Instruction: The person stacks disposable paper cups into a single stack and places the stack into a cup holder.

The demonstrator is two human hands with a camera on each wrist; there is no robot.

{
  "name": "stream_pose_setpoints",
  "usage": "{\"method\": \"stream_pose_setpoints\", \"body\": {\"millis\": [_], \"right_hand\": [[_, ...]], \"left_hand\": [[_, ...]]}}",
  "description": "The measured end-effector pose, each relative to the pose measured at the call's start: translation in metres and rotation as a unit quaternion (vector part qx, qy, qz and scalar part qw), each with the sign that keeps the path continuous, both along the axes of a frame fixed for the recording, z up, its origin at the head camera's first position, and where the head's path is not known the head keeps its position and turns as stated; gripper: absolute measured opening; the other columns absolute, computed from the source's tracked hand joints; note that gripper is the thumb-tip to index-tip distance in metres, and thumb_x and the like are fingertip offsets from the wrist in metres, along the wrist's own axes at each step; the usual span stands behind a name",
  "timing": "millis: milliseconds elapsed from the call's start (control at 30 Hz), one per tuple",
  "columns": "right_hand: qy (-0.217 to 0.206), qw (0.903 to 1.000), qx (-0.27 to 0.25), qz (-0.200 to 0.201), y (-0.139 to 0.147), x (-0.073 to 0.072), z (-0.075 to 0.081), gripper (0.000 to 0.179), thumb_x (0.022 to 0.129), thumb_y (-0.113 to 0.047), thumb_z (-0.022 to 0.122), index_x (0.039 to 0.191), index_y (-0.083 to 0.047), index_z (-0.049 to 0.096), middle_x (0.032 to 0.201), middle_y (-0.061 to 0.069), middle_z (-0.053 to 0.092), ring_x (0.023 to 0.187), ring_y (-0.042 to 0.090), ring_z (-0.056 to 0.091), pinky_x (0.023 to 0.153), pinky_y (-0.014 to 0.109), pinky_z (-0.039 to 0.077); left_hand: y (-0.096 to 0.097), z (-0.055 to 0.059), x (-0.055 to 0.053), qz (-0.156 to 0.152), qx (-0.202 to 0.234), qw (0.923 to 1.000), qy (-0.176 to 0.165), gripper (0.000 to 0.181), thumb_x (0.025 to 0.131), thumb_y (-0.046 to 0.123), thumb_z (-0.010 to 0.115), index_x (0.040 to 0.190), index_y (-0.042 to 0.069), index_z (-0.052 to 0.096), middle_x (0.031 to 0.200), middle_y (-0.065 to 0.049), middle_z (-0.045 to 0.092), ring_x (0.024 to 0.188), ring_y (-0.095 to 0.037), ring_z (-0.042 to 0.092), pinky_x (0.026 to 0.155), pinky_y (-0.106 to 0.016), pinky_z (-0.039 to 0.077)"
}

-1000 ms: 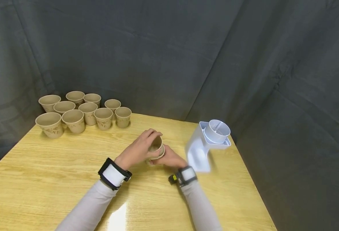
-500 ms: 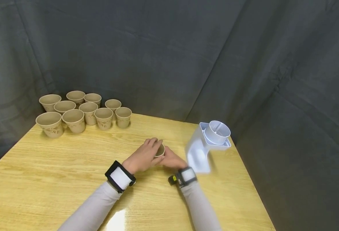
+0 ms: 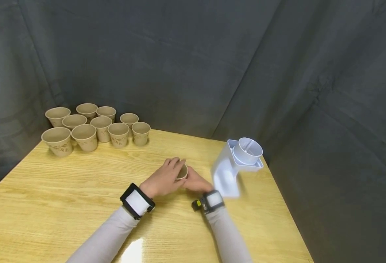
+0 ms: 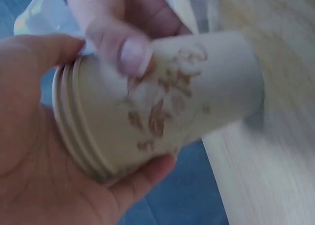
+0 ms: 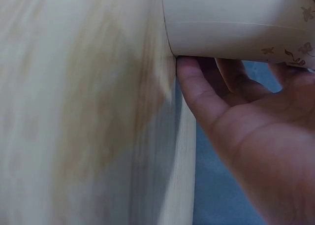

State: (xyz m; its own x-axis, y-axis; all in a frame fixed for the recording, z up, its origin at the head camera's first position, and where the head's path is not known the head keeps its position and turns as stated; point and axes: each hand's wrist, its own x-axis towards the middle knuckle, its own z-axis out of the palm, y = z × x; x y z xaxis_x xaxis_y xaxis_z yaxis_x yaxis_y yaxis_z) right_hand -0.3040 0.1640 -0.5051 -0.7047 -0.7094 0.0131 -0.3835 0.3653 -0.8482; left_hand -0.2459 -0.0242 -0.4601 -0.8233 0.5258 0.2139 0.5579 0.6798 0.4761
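Note:
A stack of nested beige paper cups point(image 3: 182, 172) with a brown leaf print stands between both hands near the middle of the table. Several rims lie close together at its top in the left wrist view, where the printed side of the outer cup point(image 4: 197, 87) shows. My left hand point(image 3: 162, 179) grips the stack from above, palm over the rims, fingers and thumb reaching down the sides. Lower down, my right hand point(image 3: 197, 181) holds the cup's body, its thumb lying across the print. In the right wrist view the cup's base point(image 5: 197, 28) meets the tabletop, with right fingertips right beside it.
Several beige paper cups point(image 3: 84, 137) stand upright in a group at the back left. To the right of my hands is a white plastic stand point(image 3: 226, 171) with a round cup-like top point(image 3: 247, 149). A dark curtain point(image 3: 166, 65) hangs behind the wooden table point(image 3: 65, 197).
The cup in my left hand has gone down into the cup held by my right hand. My left hand moved slightly down and right; over the last half second, both hands barely moved.

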Motion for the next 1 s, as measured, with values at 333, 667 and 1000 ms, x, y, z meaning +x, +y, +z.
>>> {"method": "stream_pose_setpoints", "body": {"millis": [333, 667, 1000], "right_hand": [[-0.065, 0.9969, -0.044, -0.009, -0.004, 0.003, -0.01, 0.069, 0.079, -0.012, 0.084, 0.141, -0.012, 0.053, 0.13, 0.005, 0.064, 0.117, 0.017, 0.062, 0.105, 0.037, 0.048], [-0.072, 0.9958, -0.052, -0.021, -0.004, 0.003, -0.008, 0.071, 0.077, -0.008, 0.086, 0.14, -0.012, 0.055, 0.13, 0.004, 0.064, 0.119, 0.017, 0.061, 0.108, 0.038, 0.045], [-0.081, 0.9949, -0.051, -0.033, -0.005, 0.003, -0.004, 0.071, 0.076, -0.008, 0.086, 0.14, -0.014, 0.055, 0.131, 0.005, 0.064, 0.119, 0.018, 0.061, 0.108, 0.039, 0.045]], "left_hand": [[-0.048, -0.007, -0.028, 0.019, 0.096, 0.9951, -0.018, 0.051, 0.11, 0.037, 0.04, 0.146, 0.003, 0.05, 0.141, -0.019, 0.055, 0.131, -0.035, 0.052, 0.111, -0.054, 0.042], [-0.101, -0.008, -0.07, 0.095, 0.031, 0.9863, 0.131, 0.039, 0.094, 0.011, 0.066, 0.13, -0.004, 0.06, 0.124, -0.025, 0.058, 0.11, -0.042, 0.059, 0.095, -0.056, 0.048], [-0.12, -0.016, -0.102, 0.097, 0.025, 0.9769, 0.189, 0.042, 0.083, 0.003, 0.073, 0.123, -0.006, 0.063, 0.124, -0.028, 0.055, 0.116, -0.044, 0.052, 0.099, -0.057, 0.043]]}}
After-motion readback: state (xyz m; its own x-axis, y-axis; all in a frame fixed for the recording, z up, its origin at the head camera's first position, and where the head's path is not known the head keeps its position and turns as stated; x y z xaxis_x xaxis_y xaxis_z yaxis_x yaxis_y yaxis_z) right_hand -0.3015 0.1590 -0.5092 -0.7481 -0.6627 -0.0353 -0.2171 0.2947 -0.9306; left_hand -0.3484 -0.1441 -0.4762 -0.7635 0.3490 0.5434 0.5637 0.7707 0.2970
